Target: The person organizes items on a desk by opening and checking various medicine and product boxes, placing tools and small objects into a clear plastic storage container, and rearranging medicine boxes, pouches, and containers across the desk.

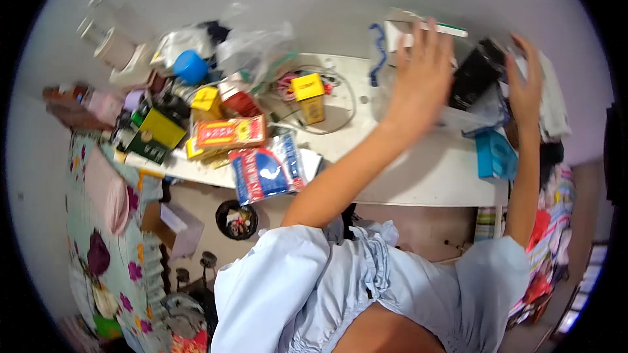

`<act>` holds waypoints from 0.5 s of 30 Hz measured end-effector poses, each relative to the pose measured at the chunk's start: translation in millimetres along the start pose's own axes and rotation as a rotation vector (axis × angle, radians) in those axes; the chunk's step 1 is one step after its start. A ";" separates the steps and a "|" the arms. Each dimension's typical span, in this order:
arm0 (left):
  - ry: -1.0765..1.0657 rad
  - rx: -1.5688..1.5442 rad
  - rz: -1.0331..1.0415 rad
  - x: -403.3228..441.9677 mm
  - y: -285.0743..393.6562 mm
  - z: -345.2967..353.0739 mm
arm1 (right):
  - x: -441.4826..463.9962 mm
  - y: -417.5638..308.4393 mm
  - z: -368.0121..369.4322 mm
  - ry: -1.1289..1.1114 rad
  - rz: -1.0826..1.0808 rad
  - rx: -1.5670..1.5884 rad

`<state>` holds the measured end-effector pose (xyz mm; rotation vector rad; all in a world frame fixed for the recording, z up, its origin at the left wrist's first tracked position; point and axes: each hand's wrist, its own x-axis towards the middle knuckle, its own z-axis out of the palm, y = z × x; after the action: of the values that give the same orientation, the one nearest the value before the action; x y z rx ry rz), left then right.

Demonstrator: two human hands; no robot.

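My left hand [425, 82] reaches over a clear plastic bin [451, 117], its fingers stretched out and apart. Behind those fingers is a white box [395, 31]; whether they touch it I cannot tell. A black box [479, 73] leans at a tilt inside the bin, between my two hands. My right hand [527, 88] is raised at the bin's right side, thumb and fingers apart, close to the black box. Nothing shows in its grasp. Both hands are slightly blurred.
On the white table [418, 180], a blue box [494, 155] stands below the bin. Leftward are a yellow box [309, 98], an orange box [230, 132], a red-and-blue packet [265, 173] and a blue-capped item [190, 67]. A waste bin [236, 219] stands on the floor.
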<state>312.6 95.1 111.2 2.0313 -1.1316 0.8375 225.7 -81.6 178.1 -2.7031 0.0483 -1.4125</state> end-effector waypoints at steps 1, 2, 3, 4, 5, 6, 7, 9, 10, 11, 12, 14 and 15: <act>0.032 -0.151 0.021 -9.8 6.8 -18.0 | -5.6 -25.7 -4.4 0.045 0.030 0.078; 0.060 -0.207 0.064 -24.1 10.4 -34.9 | -11.9 -42.9 -9.7 0.053 -0.045 0.082; 0.029 -0.234 0.115 -42.8 11.6 -60.1 | -24.4 -60.1 -5.2 0.138 -0.070 0.236; 0.011 -0.294 0.113 -65.4 8.3 -81.1 | -38.3 -72.2 -1.3 0.103 -0.127 0.290; -0.007 -0.357 0.117 -85.5 4.1 -102.4 | -52.0 -83.9 1.0 0.074 -0.181 0.338; 0.015 -0.303 0.081 -107.5 -6.3 -120.3 | -62.3 -102.7 4.2 -0.055 -0.214 0.364; 0.037 -0.254 0.049 -133.0 -20.7 -134.7 | -72.2 -120.1 13.4 -0.180 -0.229 0.390; 0.112 0.021 -0.237 -179.7 -50.5 -157.3 | -91.9 -153.1 38.3 -0.414 -0.097 0.533; 0.148 0.064 -0.466 -199.8 -65.8 -161.5 | -105.1 -167.7 53.9 -0.511 0.130 0.636; 0.131 0.140 -0.607 -213.2 -81.9 -164.7 | -111.8 -179.8 64.7 -0.643 0.261 0.644; 0.120 0.132 -0.606 -228.7 -92.0 -165.9 | -116.3 -189.2 74.3 -0.645 0.273 0.640; -0.102 0.090 -0.867 -252.5 -104.5 -169.3 | -124.9 -206.0 88.4 -0.995 0.680 0.799; -0.237 0.025 -0.875 -249.2 -105.5 -172.9 | -129.8 -214.1 92.1 -0.991 0.694 0.794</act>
<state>264.0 389.3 -8.1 2.3614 -0.2422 0.1670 224.0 146.7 40.2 -2.0505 0.2513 0.1529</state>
